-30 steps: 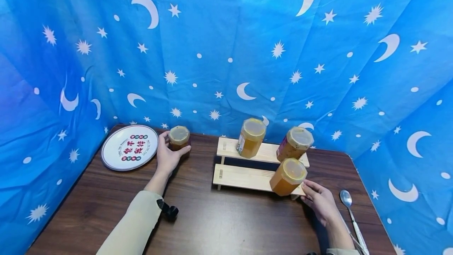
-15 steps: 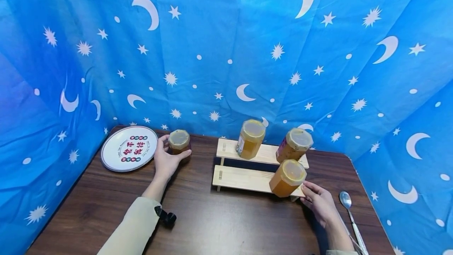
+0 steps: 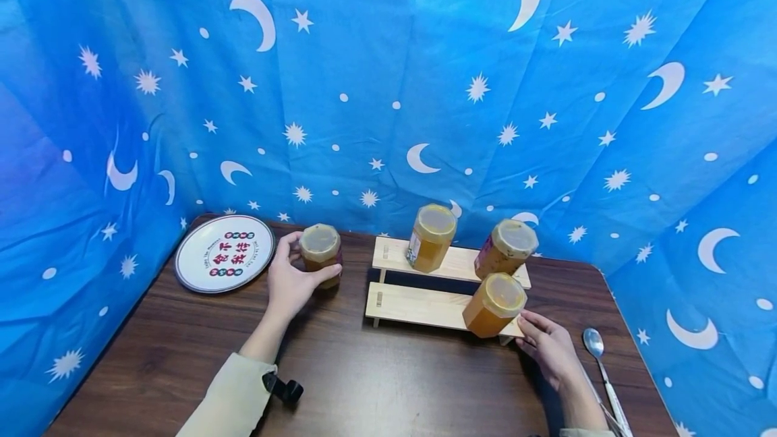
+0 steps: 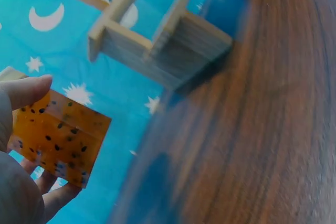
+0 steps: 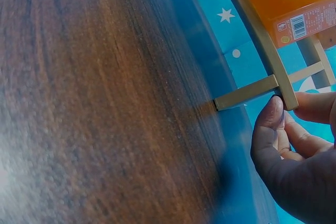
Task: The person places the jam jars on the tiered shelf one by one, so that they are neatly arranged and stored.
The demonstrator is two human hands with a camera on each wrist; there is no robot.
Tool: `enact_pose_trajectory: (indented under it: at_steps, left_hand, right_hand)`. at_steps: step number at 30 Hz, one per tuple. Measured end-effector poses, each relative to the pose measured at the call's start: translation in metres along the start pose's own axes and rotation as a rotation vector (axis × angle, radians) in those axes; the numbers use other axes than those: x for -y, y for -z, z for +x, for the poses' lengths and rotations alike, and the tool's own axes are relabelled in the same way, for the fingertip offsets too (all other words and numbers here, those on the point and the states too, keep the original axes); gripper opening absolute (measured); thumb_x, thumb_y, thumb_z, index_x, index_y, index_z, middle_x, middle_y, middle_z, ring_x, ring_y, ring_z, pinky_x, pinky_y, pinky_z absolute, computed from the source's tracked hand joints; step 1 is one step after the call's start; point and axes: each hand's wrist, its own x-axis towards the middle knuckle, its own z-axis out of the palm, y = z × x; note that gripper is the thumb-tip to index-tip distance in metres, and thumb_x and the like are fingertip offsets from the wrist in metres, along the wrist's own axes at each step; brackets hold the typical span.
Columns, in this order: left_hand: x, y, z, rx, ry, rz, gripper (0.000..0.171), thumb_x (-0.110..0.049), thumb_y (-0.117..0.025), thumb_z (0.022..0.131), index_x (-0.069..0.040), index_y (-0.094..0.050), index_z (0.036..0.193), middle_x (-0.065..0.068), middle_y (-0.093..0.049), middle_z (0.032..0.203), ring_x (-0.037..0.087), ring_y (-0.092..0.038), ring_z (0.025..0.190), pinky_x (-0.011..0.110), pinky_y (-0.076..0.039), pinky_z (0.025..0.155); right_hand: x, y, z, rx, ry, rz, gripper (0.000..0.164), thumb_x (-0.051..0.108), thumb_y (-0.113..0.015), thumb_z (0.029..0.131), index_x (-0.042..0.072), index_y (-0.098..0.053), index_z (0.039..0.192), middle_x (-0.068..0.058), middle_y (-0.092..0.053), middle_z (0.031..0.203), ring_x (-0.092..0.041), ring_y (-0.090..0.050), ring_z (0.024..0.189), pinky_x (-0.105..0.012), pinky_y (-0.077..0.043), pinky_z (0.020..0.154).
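Observation:
My left hand grips a jar with a pale lid, thumb on one side and fingers on the other. In the left wrist view the jar shows orange contents with dark seeds, its base raised off the table. My right hand pinches the front right corner of a two-tier wooden rack between thumb and index finger, as the right wrist view shows at the board's end. An orange jar stands on the lower board near that hand. On the upper board are a yellow jar and a seeded jar.
A white plate with red lettering lies at the table's back left. To the right of my right hand lie a metal spoon and another slim utensil, partly hidden. A blue star-patterned cloth hangs behind the dark wooden table.
My left hand has lifted the jar off the table and moved it slightly right, away from the plate. The right hand stays at the rack's corner.

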Motion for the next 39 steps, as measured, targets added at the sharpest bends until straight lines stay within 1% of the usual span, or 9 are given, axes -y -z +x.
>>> enact_pose_trajectory:
  at_steps: [4, 10, 13, 15, 18, 24, 27, 34, 39]
  left_hand:
    - [-0.015, 0.002, -0.005, 0.040, -0.060, -0.011, 0.088, -0.023, -0.103, 0.063, -0.012, -0.054, 0.136, 0.006, -0.060, 0.123, 0.023, -0.061, 0.111, 0.047, -0.054, 0.093]
    - [-0.042, 0.000, -0.019, 0.099, -0.115, -0.026, 0.089, -0.025, -0.103, 0.063, -0.015, -0.053, 0.136, 0.005, -0.058, 0.126, 0.022, -0.056, 0.117, 0.051, -0.058, 0.089]
    - [-0.055, -0.004, -0.028, 0.123, -0.130, -0.056, 0.088, -0.023, -0.103, 0.063, -0.016, -0.053, 0.135, 0.004, -0.058, 0.128, 0.024, -0.057, 0.119, 0.051, -0.059, 0.088]
    - [-0.062, -0.008, -0.034, 0.141, -0.137, -0.076, 0.087, -0.022, -0.103, 0.063, -0.016, -0.053, 0.134, 0.004, -0.058, 0.128, 0.026, -0.058, 0.119, 0.049, -0.059, 0.089]
    - [-0.069, -0.018, -0.044, 0.172, -0.134, -0.080, 0.087, -0.022, -0.103, 0.063, -0.019, -0.053, 0.134, 0.001, -0.059, 0.127, 0.024, -0.059, 0.119, 0.044, -0.059, 0.089]
    - [-0.070, -0.045, -0.061, 0.222, -0.144, -0.072, 0.086, -0.027, -0.104, 0.059, -0.025, -0.056, 0.130, -0.004, -0.063, 0.121, 0.019, -0.061, 0.113, 0.036, -0.060, 0.087]
    - [-0.070, -0.057, -0.066, 0.240, -0.157, -0.071, 0.087, -0.030, -0.104, 0.059, -0.027, -0.055, 0.130, -0.006, -0.062, 0.120, 0.016, -0.061, 0.111, 0.037, -0.060, 0.086]
    - [-0.071, -0.080, -0.074, 0.253, -0.160, -0.037, 0.086, -0.040, -0.102, 0.061, -0.030, -0.055, 0.132, -0.011, -0.062, 0.118, 0.011, -0.059, 0.109, 0.047, -0.054, 0.089]
    - [-0.069, -0.094, -0.076, 0.257, -0.160, -0.038, 0.086, -0.040, -0.102, 0.062, -0.029, -0.054, 0.133, -0.012, -0.061, 0.119, 0.010, -0.059, 0.110, 0.046, -0.054, 0.088]
  right_hand:
    - [-0.001, 0.000, 0.001, 0.000, 0.001, 0.003, 0.054, 0.011, -0.059, 0.107, -0.012, -0.037, 0.151, 0.002, -0.063, 0.106, -0.007, -0.064, 0.088, -0.026, -0.058, 0.082]
    - [0.000, 0.000, 0.001, -0.002, 0.000, 0.008, 0.054, 0.011, -0.058, 0.107, -0.012, -0.037, 0.151, 0.004, -0.064, 0.105, -0.006, -0.065, 0.088, -0.026, -0.058, 0.082]
    - [0.001, -0.001, 0.001, -0.001, 0.001, 0.006, 0.054, 0.011, -0.058, 0.107, -0.012, -0.036, 0.151, 0.005, -0.065, 0.104, -0.006, -0.065, 0.088, -0.025, -0.058, 0.082]
    - [0.002, -0.001, 0.000, 0.001, 0.001, 0.005, 0.055, 0.011, -0.058, 0.107, -0.012, -0.036, 0.151, 0.006, -0.065, 0.104, -0.006, -0.065, 0.088, -0.025, -0.058, 0.082]
    - [0.002, -0.001, 0.000, 0.000, 0.000, 0.003, 0.054, 0.012, -0.058, 0.108, -0.012, -0.037, 0.151, 0.006, -0.065, 0.104, -0.006, -0.065, 0.088, -0.025, -0.058, 0.082]
    - [0.001, -0.001, -0.001, -0.006, -0.005, 0.018, 0.052, 0.011, -0.058, 0.107, -0.012, -0.039, 0.150, 0.006, -0.065, 0.103, -0.006, -0.065, 0.087, -0.025, -0.058, 0.081]
    - [0.001, -0.002, -0.002, -0.005, -0.003, 0.019, 0.053, 0.012, -0.058, 0.107, -0.012, -0.038, 0.151, 0.006, -0.064, 0.103, -0.006, -0.065, 0.087, -0.025, -0.058, 0.082]
    - [0.001, -0.001, -0.002, -0.007, -0.006, 0.021, 0.053, 0.011, -0.059, 0.107, -0.012, -0.039, 0.150, 0.006, -0.065, 0.104, -0.006, -0.065, 0.088, -0.026, -0.059, 0.082]
    - [0.002, -0.001, -0.001, -0.002, -0.010, 0.025, 0.054, 0.011, -0.059, 0.107, -0.012, -0.039, 0.151, 0.006, -0.065, 0.104, -0.006, -0.065, 0.088, -0.025, -0.058, 0.082]
